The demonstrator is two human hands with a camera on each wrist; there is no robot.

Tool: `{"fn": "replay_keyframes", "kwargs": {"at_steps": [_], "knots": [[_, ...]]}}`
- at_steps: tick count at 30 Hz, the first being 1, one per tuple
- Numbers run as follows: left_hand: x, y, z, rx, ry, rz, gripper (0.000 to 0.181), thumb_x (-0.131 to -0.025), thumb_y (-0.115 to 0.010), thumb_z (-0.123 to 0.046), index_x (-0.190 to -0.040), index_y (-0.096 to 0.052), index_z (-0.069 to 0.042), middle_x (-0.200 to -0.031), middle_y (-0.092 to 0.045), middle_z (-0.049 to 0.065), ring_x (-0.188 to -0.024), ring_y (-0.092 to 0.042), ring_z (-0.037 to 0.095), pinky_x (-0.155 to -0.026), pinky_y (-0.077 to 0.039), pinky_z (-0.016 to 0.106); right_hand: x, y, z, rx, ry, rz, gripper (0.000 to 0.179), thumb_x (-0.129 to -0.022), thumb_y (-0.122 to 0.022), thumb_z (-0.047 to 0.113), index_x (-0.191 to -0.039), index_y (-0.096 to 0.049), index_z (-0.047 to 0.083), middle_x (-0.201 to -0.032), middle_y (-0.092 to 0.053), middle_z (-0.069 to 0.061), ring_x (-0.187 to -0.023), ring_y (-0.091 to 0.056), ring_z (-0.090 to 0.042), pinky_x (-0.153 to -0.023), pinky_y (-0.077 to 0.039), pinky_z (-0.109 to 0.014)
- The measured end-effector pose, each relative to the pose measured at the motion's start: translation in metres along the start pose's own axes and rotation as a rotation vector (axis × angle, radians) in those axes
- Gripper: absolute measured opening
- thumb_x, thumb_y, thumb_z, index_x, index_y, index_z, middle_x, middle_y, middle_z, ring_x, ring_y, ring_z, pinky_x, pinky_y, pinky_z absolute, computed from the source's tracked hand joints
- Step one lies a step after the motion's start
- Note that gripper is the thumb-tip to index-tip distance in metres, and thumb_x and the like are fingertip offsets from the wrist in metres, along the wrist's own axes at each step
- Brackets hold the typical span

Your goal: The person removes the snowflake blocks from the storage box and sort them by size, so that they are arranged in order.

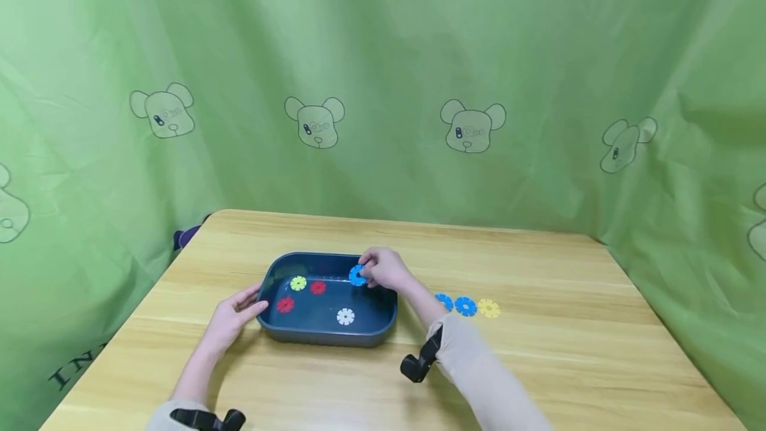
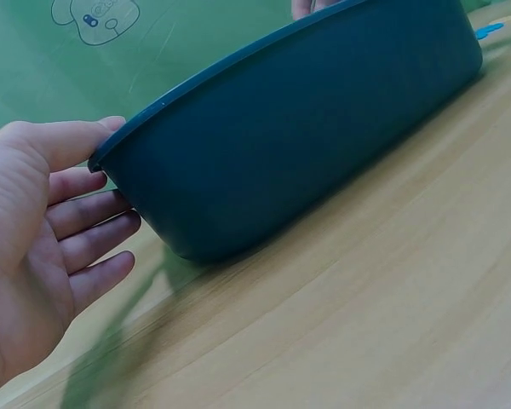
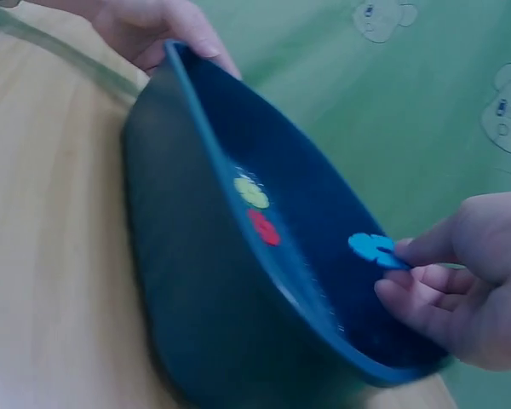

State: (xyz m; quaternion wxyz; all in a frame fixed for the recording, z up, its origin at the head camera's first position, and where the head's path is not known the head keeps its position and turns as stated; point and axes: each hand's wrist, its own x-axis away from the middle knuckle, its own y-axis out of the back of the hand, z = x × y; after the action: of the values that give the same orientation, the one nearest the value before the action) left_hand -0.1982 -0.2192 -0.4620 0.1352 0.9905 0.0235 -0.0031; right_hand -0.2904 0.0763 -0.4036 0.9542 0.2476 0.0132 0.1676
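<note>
Pinching a blue disc (image 1: 353,278) above the tub's (image 1: 326,338) far right corner, the right hand (image 1: 385,269) looks roughly midway: four discs (image 1: 318,288) already lie inside, three others (image 1: 461,308) sit right on the worktop (image 1: 556,285). Left hand (image 1: 230,318) grips the left rim, thumb over it.

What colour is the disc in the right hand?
The disc is blue, clearest in the right wrist view.

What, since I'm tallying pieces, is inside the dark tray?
Inside the tray: one yellow-green disc, two red discs, one white disc. The right hand holds a blue disc above its floor; whatever that hand covers cannot be seen.
</note>
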Motion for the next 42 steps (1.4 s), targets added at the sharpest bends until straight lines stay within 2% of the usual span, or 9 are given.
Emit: {"fn": "replay_keyframes", "kwargs": {"at_steps": [5, 11, 13, 17, 23, 26, 30, 36, 42], "knots": [[0.0, 0.001, 0.002, -0.011, 0.015, 0.003, 0.053, -0.091, -0.061, -0.019, -0.136, -0.043, 0.003, -0.134, -0.047, 0.022, -0.124, -0.044, 0.031, -0.098, -0.035, 0.031, 0.002, 0.018, -0.003, -0.084, -0.023, -0.005, 0.019, -0.083, -0.06, -0.008, -0.102, -0.059, -0.008, -0.08, -0.059, -0.012, -0.06, -0.058, -0.016, -0.064, -0.055, -0.036], [0.0, 0.001, 0.004, 0.001, 0.015, 0.003, 0.053, -0.09, -0.061, -0.018, -0.136, -0.043, 0.003, -0.134, -0.047, 0.023, -0.124, -0.044, 0.031, -0.089, -0.037, 0.015, 0.01, 0.043, -0.018, -0.172, -0.017, -0.006, 0.024, -0.084, -0.06, -0.007, -0.107, -0.056, -0.011, -0.083, -0.059, -0.013, -0.066, -0.058, -0.016, -0.064, -0.054, -0.033], [0.001, 0.001, 0.004, 0.001, 0.016, 0.004, 0.053, -0.09, -0.061, -0.018, -0.136, -0.043, 0.003, -0.134, -0.047, 0.023, -0.124, -0.044, 0.031, -0.088, -0.037, 0.014, 0.015, 0.052, -0.025, -0.196, -0.023, -0.005, 0.025, -0.084, -0.06, -0.007, -0.108, -0.055, -0.012, -0.083, -0.06, -0.013, -0.067, -0.058, -0.018, -0.067, -0.054, -0.036], [0.001, 0.001, 0.004, -0.009, 0.019, 0.005, 0.053, -0.091, -0.06, -0.019, -0.136, -0.043, 0.003, -0.134, -0.047, 0.023, -0.124, -0.043, 0.032, -0.094, -0.038, 0.023, 0.024, 0.07, -0.042, -0.223, -0.049, -0.019, 0.026, -0.084, -0.059, -0.005, -0.109, -0.054, -0.012, -0.083, -0.061, -0.011, -0.07, -0.059, -0.018, -0.072, -0.053, -0.039], [0.0, 0.001, 0.003, -0.006, 0.029, 0.004, 0.053, -0.091, -0.06, -0.02, -0.136, -0.043, 0.003, -0.134, -0.046, 0.023, -0.125, -0.043, 0.032, -0.1, -0.033, 0.037, 0.038, 0.099, -0.071, -0.232, -0.1, -0.077, 0.03, -0.086, -0.061, 0.002, -0.113, -0.052, -0.01, -0.088, -0.061, -0.007, -0.076, -0.059, -0.02, -0.073, -0.052, -0.033], [0.0, 0.001, 0.004, 0.005, 0.022, 0.005, 0.053, -0.091, -0.06, -0.02, -0.135, -0.043, 0.003, -0.134, -0.046, 0.023, -0.125, -0.043, 0.032, -0.096, -0.037, 0.026, 0.046, 0.113, -0.084, -0.24, -0.105, -0.097, 0.033, -0.087, -0.061, 0.005, -0.115, -0.051, -0.01, -0.087, -0.062, -0.005, -0.078, -0.06, -0.02, -0.074, -0.052, -0.031], [0.0, 0.001, 0.003, 0.011, 0.02, 0.005, 0.053, -0.091, -0.06, -0.02, -0.135, -0.043, 0.003, -0.134, -0.046, 0.023, -0.125, -0.043, 0.031, -0.085, -0.036, 0.01, 0.059, 0.128, -0.099, -0.281, -0.124, -0.128, 0.037, -0.088, -0.061, 0.007, -0.118, -0.049, -0.01, -0.088, -0.062, -0.003, -0.078, -0.059, -0.017, -0.077, -0.052, -0.031], [0.002, 0.001, -0.003, 0.012, 0.031, 0.015, 0.053, -0.092, -0.058, -0.02, -0.137, -0.041, 0.003, -0.136, -0.044, 0.023, -0.126, -0.041, 0.032, -0.09, -0.035, 0.015, 0.078, 0.149, -0.119, -0.332, -0.161, -0.179, 0.037, -0.089, -0.061, 0.011, -0.119, -0.049, -0.008, -0.086, -0.06, 0.001, -0.076, -0.059, -0.011, -0.072, -0.052, -0.027], [0.003, 0.002, -0.003, 0.014, 0.034, 0.016, 0.053, -0.092, -0.058, -0.02, -0.137, -0.041, 0.003, -0.136, -0.044, 0.023, -0.126, -0.042, 0.031, -0.09, -0.035, 0.015, 0.095, 0.167, -0.134, -0.326, -0.186, -0.211, 0.036, -0.09, -0.059, 0.012, -0.118, -0.049, -0.009, -0.084, -0.061, 0.003, -0.073, -0.059, -0.009, -0.068, -0.051, -0.024]]}}
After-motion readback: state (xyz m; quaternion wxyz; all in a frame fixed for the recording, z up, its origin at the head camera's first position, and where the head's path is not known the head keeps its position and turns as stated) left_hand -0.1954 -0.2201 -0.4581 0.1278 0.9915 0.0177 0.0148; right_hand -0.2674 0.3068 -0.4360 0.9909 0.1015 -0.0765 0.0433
